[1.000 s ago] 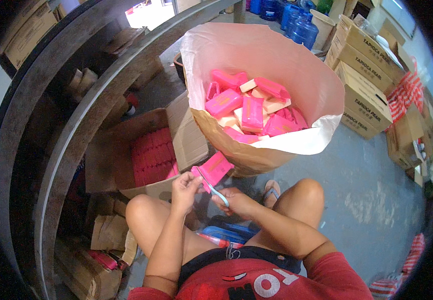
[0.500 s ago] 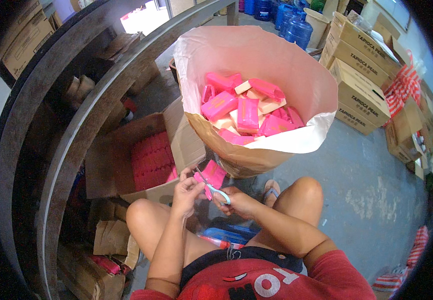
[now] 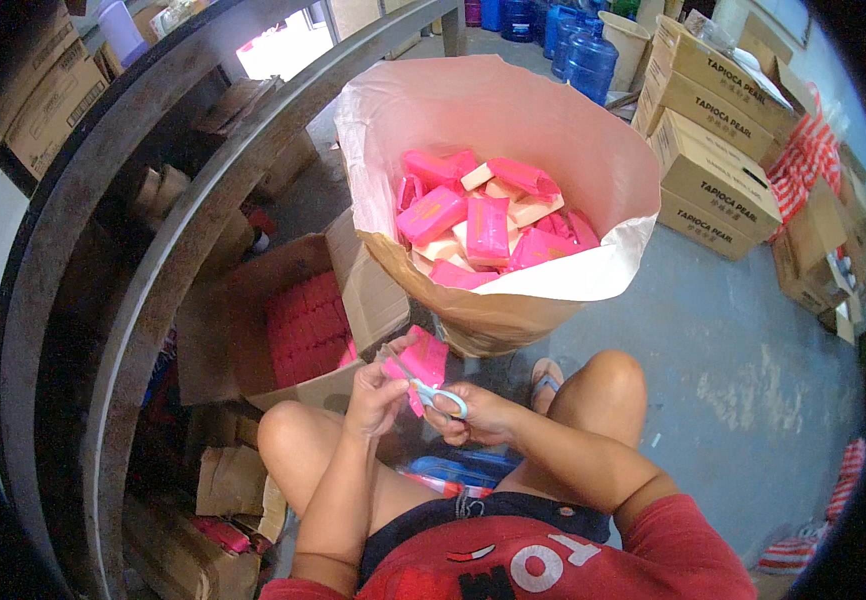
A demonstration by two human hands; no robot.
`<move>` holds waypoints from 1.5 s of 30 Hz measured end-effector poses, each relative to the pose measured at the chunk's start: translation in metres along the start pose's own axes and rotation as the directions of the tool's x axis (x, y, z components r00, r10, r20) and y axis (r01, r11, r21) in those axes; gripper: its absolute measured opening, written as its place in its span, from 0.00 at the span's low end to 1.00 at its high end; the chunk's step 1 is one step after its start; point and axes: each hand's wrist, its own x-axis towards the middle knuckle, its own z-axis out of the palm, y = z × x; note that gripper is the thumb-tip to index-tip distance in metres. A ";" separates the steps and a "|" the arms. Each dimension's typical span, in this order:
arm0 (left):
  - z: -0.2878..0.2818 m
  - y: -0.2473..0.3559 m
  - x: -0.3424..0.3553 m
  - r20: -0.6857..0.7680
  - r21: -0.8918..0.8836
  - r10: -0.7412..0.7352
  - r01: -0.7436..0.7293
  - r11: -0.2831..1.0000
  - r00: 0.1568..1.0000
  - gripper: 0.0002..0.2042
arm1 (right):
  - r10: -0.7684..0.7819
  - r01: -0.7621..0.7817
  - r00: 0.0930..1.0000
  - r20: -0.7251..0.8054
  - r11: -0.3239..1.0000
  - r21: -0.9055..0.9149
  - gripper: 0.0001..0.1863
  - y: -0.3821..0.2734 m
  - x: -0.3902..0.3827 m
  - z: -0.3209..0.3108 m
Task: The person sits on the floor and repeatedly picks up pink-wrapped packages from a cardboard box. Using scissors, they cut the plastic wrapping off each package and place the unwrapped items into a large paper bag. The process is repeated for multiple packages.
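Observation:
My left hand (image 3: 375,398) pinches one end of a pink wrapped packet (image 3: 424,358) above my lap. My right hand (image 3: 475,414) grips scissors (image 3: 426,392) with light blue handles, fingers through the loops. The blades lie across the packet's end, close to my left fingers; their tips are partly hidden. Just beyond my hands stands a large paper sack (image 3: 603,272), white inside and brown outside. Pink packets (image 3: 488,232) and bare cream-coloured blocks (image 3: 536,209) are heaped in it. To the left, an opened cardboard box (image 3: 378,292) holds rows of pink packets (image 3: 305,332).
A curved-looking metal frame (image 3: 153,240) runs along my left. Stacked cartons (image 3: 713,180) and a red-and-white striped bag (image 3: 803,165) stand at the far right. Blue water jugs (image 3: 591,65) are at the back. A torn carton (image 3: 238,480) sits at lower left.
The scissors have moved further across the packet's end and their blades look more closed. The packet has shifted slightly nearer to me. The whole view has moved a little.

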 end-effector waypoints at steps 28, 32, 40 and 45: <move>0.009 0.043 -0.021 0.157 0.454 0.246 -0.291 0.842 0.956 0.10 | 0.060 -0.041 0.954 0.294 0.997 -0.069 0.20 -0.006 -0.010 0.004; 0.026 0.094 -0.020 0.073 0.439 0.484 -0.464 0.770 0.872 0.13 | 0.045 0.118 0.858 0.512 0.952 -0.281 0.16 -0.023 -0.023 0.006; 0.133 0.183 0.072 0.366 0.847 0.625 -0.525 0.082 0.690 0.11 | 0.136 0.132 0.904 0.406 0.813 -0.567 0.16 -0.025 -0.025 0.007; 0.175 0.175 0.152 0.563 0.824 0.457 -0.510 -0.246 0.688 0.08 | 0.134 0.087 0.950 0.283 0.756 -0.649 0.16 -0.024 -0.024 0.010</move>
